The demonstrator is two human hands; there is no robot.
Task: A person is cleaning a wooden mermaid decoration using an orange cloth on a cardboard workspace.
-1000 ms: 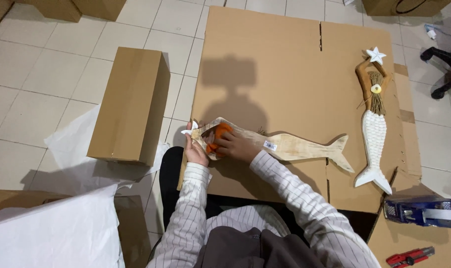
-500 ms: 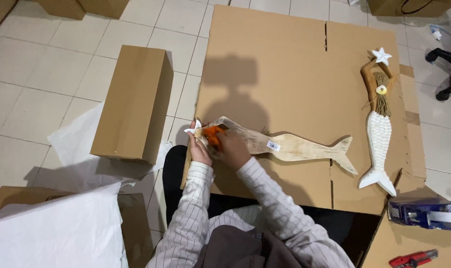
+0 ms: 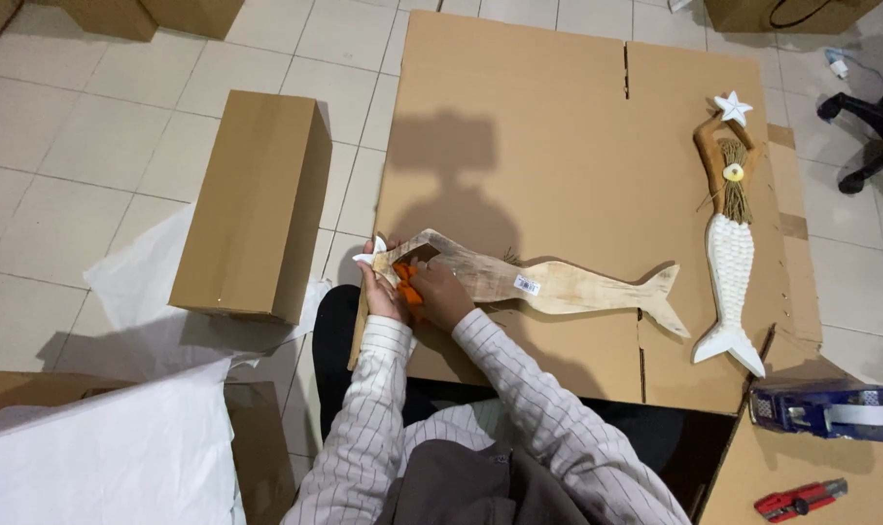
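wooden mermaid (image 3: 548, 282) lies under both hands, left hand (image 3: 381, 292) and right hand (image 3: 443, 295) gripping its head end.

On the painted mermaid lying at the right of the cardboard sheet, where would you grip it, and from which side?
Probably the narrow waist of the painted mermaid, where brown torso meets white tail. Come from above, fingers across its width: it lies flat and free on the cardboard sheet, and the star and tail fin look thin.

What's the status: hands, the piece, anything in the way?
Left hand and right hand on an orange item at the face-down wooden mermaid. Nothing blocking; painted mermaid lies apart.
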